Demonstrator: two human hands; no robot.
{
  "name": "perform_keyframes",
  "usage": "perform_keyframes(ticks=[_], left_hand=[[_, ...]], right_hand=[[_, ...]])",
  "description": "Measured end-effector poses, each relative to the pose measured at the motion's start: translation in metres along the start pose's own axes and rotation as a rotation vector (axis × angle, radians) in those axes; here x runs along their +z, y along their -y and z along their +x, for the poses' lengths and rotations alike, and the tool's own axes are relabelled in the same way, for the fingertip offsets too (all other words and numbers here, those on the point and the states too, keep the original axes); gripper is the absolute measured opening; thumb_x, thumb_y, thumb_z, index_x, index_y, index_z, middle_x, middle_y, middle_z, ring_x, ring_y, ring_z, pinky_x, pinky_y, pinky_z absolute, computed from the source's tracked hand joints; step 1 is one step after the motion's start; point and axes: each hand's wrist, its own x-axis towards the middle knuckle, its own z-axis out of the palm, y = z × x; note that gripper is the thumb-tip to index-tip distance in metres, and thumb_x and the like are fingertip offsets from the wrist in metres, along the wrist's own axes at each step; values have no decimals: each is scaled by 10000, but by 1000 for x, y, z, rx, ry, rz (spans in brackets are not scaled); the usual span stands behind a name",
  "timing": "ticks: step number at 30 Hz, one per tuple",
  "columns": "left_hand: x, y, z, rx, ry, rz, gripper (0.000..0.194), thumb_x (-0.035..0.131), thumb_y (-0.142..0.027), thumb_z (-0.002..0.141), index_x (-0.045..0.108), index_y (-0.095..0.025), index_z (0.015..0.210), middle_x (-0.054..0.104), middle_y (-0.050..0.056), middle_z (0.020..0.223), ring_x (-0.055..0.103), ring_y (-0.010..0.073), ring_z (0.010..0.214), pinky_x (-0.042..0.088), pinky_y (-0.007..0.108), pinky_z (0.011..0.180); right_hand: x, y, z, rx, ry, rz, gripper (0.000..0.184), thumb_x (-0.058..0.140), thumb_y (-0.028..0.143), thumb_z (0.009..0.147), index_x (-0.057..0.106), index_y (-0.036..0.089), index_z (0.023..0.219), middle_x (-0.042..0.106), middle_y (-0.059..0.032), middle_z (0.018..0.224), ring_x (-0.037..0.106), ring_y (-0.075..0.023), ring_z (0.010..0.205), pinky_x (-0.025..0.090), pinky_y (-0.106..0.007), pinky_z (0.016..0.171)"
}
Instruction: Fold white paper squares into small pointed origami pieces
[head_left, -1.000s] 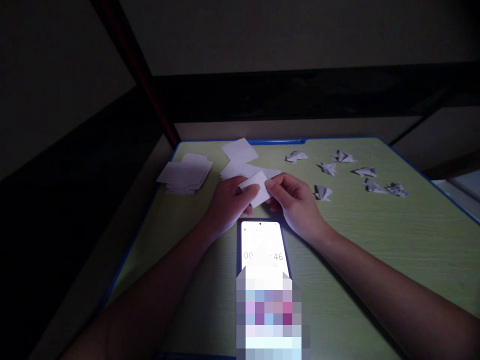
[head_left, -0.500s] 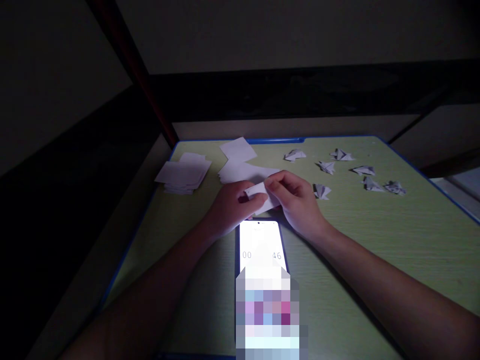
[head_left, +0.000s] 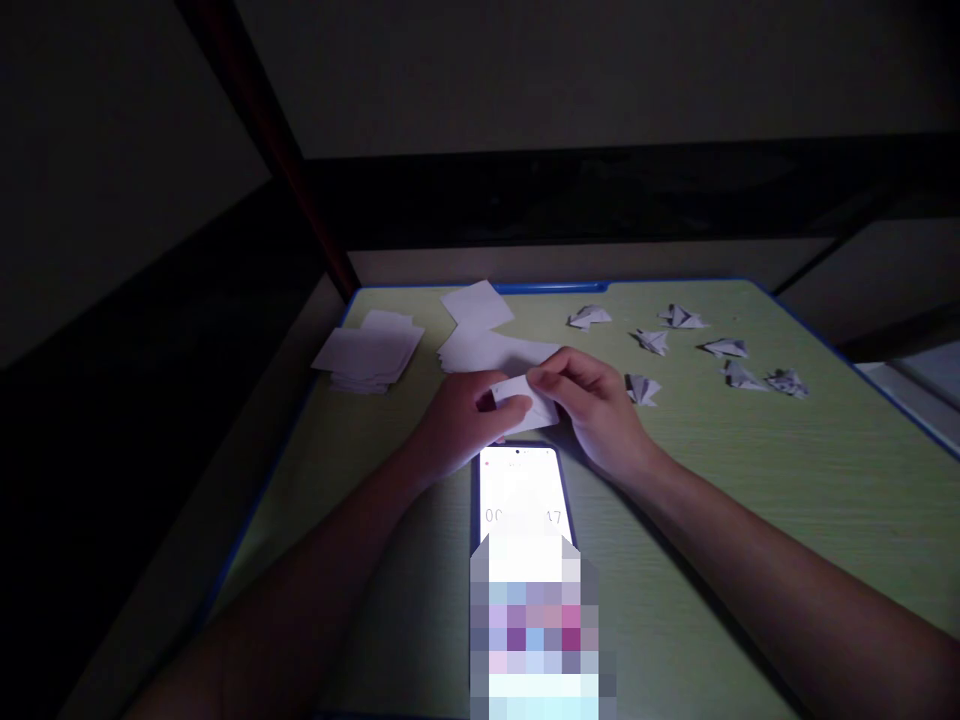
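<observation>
Between my two hands is a small folded piece of white paper (head_left: 536,412), held just above the top end of a lit phone (head_left: 519,490). My left hand (head_left: 469,415) pinches its left side, the thumb lying across the front face. On the upper right part of the paper, my right hand (head_left: 592,400) presses with thumb and bent fingers. The fingers behind the paper are mostly hidden. Right beside my right hand lies a folded paper figure (head_left: 643,389). Loose white sheets (head_left: 487,347) lie just beyond my hands.
A stack of white paper (head_left: 367,350) sits at the table's left edge, and a single square sheet (head_left: 478,304) at the back. Several folded paper figures (head_left: 682,317) are scattered on the right of the green table (head_left: 750,480). Dark walls stand behind.
My right thumb has shifted slightly left along the paper's upper edge, and the paper sits a little flatter. The whole view has dropped slightly. Both hands keep their hold.
</observation>
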Motion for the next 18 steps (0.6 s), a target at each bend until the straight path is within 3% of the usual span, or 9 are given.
perform_keyframes(ticks=[5,9,18], left_hand=[[-1,-5,0,-13,3,-69,198,574,-292,762,589,-134,644,552,-22,510,498,73,459,373,177,442],[-3,-3,3,-45,-35,-82,206,549,-273,774,603,-126,639,546,-26,484,467,60,418,350,173,419],[-2,0,4,-85,-98,-142,222,579,-268,764,548,-148,579,548,-26,460,459,53,392,348,169,407]], right_hand=[[-3,-4,4,19,-69,114,163,669,297,766,593,194,666,493,48,556,387,-97,490,280,-241,453],[-4,-4,4,46,-27,148,165,631,334,794,613,187,720,512,39,548,426,-105,476,318,-244,446],[-1,1,1,26,31,-44,234,688,373,740,596,170,670,541,37,514,436,-90,464,321,-244,466]])
